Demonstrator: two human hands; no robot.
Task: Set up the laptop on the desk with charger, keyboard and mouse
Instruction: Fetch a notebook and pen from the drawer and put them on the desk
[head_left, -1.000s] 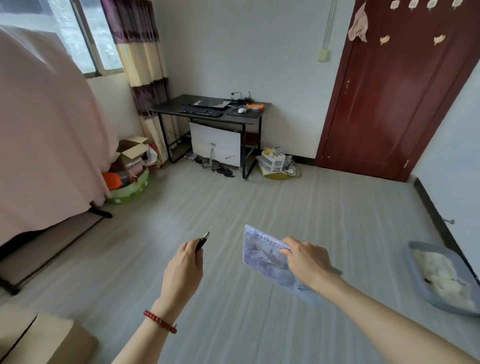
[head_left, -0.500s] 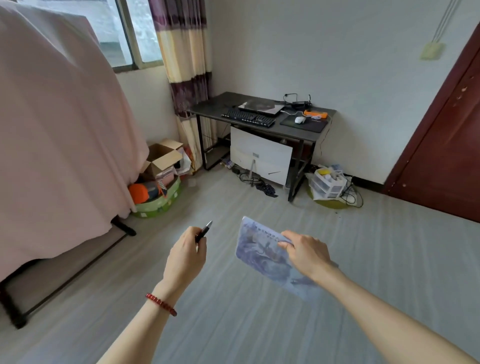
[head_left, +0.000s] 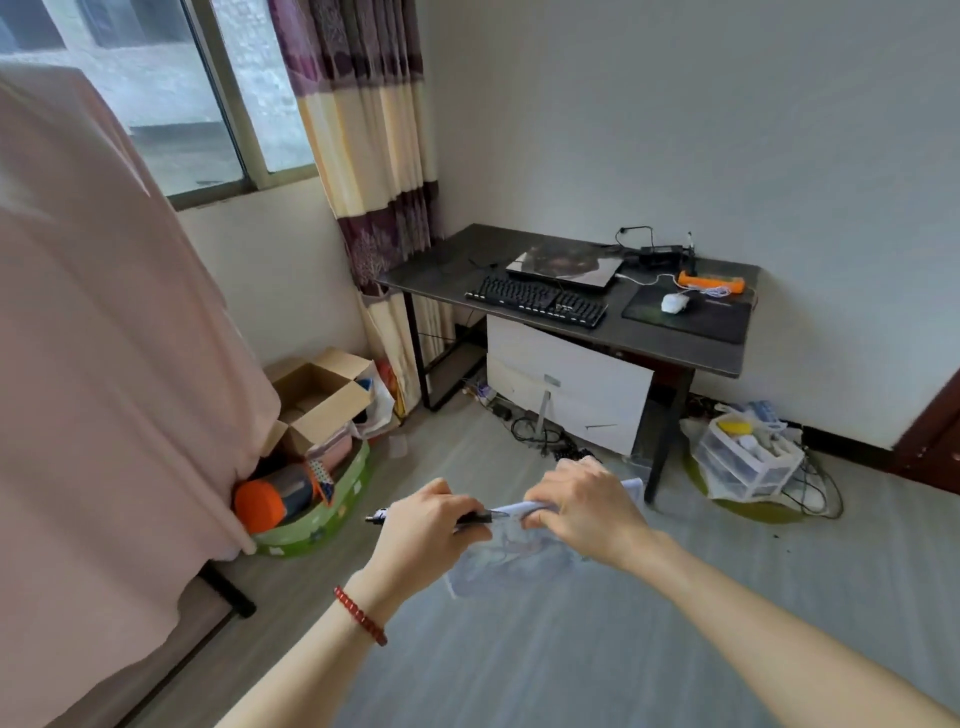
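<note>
Laptop closed on counter, keyboard in front, mouse on pad, charger behind. Nothing visibly connected yet. Left hand gripping pen, right hand pinching paper, well apart from counter.

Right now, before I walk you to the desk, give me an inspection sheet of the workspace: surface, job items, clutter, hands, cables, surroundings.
Surface: dark desk against the wall, its left part bare.
Job's things: laptop closed, flat; black keyboard in front of it; white mouse on mouse pad; charger brick at the back edge.
Clutter: orange object behind the pad.
Hands: left hand grips a pen; right hand grips a paper booklet; neither is free.
Cables: white mouse cord loose on the desk; tangled leads on the floor underneath.
Surroundings: white panel under the desk, plastic drawer unit right, cardboard boxes left.
</note>
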